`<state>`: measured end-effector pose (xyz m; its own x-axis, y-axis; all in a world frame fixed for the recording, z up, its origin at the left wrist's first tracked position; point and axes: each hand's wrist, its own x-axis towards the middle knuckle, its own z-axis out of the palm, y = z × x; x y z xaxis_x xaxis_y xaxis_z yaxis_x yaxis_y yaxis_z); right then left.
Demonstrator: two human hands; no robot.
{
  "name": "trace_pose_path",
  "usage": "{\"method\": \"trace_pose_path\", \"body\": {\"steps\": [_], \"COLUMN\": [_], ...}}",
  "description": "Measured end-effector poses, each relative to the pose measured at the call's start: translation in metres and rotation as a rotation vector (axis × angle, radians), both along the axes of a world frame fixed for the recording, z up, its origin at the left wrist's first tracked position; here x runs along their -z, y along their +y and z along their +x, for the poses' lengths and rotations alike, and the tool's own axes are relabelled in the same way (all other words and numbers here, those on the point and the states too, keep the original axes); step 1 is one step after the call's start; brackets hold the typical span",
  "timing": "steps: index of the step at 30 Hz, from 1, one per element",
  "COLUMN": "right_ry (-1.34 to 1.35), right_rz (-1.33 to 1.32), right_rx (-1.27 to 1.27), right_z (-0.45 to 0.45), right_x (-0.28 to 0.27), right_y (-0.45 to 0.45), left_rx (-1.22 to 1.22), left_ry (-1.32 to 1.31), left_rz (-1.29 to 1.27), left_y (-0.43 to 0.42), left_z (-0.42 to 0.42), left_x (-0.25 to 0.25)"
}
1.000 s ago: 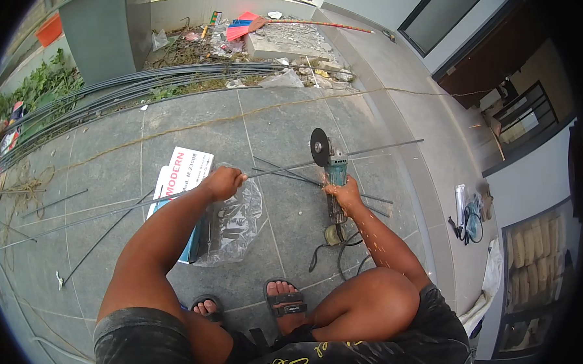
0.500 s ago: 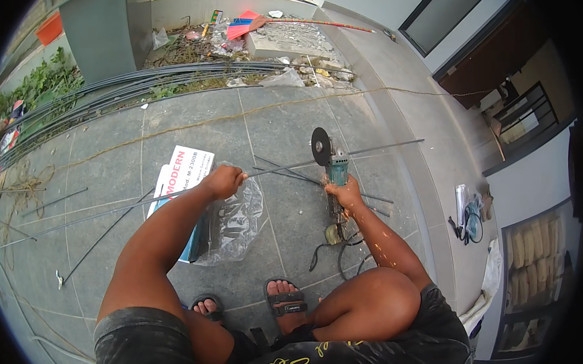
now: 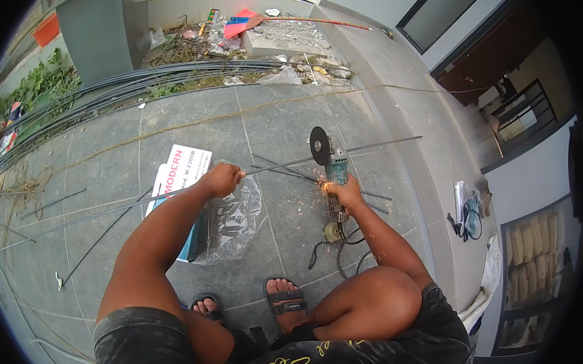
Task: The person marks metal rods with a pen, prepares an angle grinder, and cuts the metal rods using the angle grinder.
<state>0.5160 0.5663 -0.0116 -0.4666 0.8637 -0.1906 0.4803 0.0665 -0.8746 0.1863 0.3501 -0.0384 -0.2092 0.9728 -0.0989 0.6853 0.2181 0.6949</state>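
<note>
My left hand is closed round a long thin steel rod, which runs from the far left to the right. My right hand wraps round the body of a green angle grinder, held upright. Its dark cutting disc meets the rod a little way right of my left hand. Orange sparks spray near my right fingers and down towards the floor. Whether the disc has cut through the rod cannot be made out.
A MODERN grinder box and clear plastic bag lie under my left arm. Short rods cross on the tiles. The black cord lies near my foot. A rope and bundled rods lie beyond.
Sparks that were on my right forearm now burst by my right fingers and scatter towards the floor. Both hands, the rod and the grinder stay almost in place; the view shifts slightly.
</note>
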Motion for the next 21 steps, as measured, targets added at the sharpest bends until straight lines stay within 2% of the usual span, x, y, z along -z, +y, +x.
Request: {"method": "trace_pose_path", "body": {"steps": [16,21], "right_ry": [-0.065,0.019], "right_rz": [0.010,0.001], "right_rx": [0.031,0.006], "right_z": [0.001,0.002], "right_x": [-0.012,-0.010], "right_y": [-0.008,-0.010], "left_rx": [-0.004,0.002], "left_ry": [-0.012,-0.005], "left_rz": [0.017,0.024], "left_y": [0.000,0.000], "left_z": [0.001,0.000], "left_x": [-0.004,-0.003]}}
